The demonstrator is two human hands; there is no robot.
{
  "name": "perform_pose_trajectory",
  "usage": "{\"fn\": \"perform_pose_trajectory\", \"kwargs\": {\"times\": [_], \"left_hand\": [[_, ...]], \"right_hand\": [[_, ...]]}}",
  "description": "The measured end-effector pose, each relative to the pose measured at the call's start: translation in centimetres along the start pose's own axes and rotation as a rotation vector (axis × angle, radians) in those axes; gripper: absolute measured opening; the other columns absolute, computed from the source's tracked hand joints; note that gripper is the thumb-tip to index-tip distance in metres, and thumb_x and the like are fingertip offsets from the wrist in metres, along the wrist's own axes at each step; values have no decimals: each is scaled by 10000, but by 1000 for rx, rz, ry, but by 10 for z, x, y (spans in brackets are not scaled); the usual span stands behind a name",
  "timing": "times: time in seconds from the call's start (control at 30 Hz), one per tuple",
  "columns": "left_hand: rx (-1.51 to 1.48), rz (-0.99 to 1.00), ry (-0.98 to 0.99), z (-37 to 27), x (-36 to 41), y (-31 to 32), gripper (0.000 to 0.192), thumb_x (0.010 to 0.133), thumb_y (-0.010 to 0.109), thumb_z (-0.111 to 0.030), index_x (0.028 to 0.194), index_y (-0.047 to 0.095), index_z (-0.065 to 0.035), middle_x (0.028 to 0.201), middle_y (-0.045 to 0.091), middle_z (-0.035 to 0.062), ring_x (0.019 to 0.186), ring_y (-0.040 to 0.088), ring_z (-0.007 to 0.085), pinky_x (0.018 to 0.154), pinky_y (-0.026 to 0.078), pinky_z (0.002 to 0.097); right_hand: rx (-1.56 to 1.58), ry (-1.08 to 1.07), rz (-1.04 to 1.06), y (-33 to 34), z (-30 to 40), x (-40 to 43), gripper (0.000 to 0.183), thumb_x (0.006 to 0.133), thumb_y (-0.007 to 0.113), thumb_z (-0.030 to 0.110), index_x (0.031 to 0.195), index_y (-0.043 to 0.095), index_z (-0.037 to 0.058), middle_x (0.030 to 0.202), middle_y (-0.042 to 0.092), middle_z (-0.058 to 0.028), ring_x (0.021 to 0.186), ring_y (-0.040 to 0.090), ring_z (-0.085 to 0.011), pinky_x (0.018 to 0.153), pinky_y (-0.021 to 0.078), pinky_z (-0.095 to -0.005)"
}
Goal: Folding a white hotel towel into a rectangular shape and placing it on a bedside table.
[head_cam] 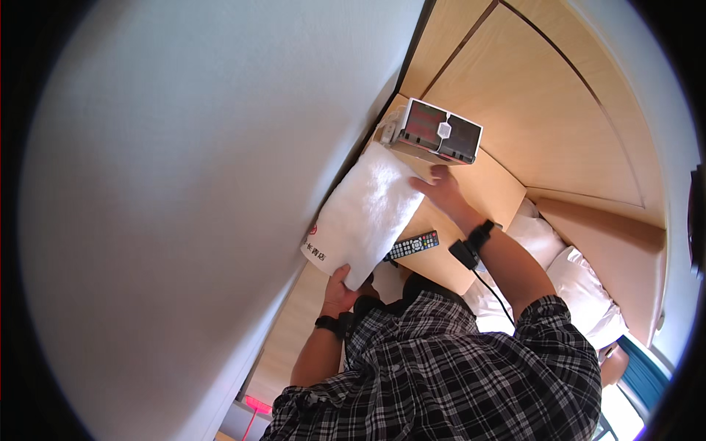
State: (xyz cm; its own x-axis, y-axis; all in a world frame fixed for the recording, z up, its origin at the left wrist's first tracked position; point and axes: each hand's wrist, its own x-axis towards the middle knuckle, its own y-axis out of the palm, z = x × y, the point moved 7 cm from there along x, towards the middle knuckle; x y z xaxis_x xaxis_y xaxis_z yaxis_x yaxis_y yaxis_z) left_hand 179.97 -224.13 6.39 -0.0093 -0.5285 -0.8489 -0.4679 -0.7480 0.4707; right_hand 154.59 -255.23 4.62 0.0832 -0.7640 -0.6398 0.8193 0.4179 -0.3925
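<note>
A folded white towel with printed writing at its lower left corner lies over the wooden table, along the wall. My left hand grips the towel's near edge, thumb on top. At the towel's upper right edge is my right hand, its fingers apart and the thumb by the edge; it does not hold the towel. Just beyond the right hand stands a box with a dark top and a white tag. A black remote control lies right of the towel, partly beside its edge.
A white power strip with cables sits between the box and the wall. White pillows rest on a bed at the right, against a padded headboard. A black cable hangs from the right wrist strap. A pink object is at the lower left.
</note>
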Motion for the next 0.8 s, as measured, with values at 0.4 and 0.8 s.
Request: {"fn": "perform_pose_trajectory", "kwargs": {"times": [0.4, 0.8], "left_hand": [[2, 15, 6, 1, -2, -2, 591, 1022, 660, -211, 1560, 484, -38, 1465, 647, 148, 1308, 664, 351, 1065, 580, 526], [11, 2, 94, 9, 11, -1, 570, 1051, 647, -208, 1569, 487, -32, 1473, 645, 138, 1350, 636, 314, 1150, 524, 491]], "right_hand": [[-708, -550, -178, -123, 147, -29, 1055, 734, 956, 381, 1605, 424, 113, 1442, 597, -196, 1157, 727, -422, 964, 614, -501], [-633, -300, -350, -115, 147, -22, 991, 736, 955, 438, 1523, 486, 59, 1412, 622, -188, 1209, 710, -404, 1018, 591, -492]]}}
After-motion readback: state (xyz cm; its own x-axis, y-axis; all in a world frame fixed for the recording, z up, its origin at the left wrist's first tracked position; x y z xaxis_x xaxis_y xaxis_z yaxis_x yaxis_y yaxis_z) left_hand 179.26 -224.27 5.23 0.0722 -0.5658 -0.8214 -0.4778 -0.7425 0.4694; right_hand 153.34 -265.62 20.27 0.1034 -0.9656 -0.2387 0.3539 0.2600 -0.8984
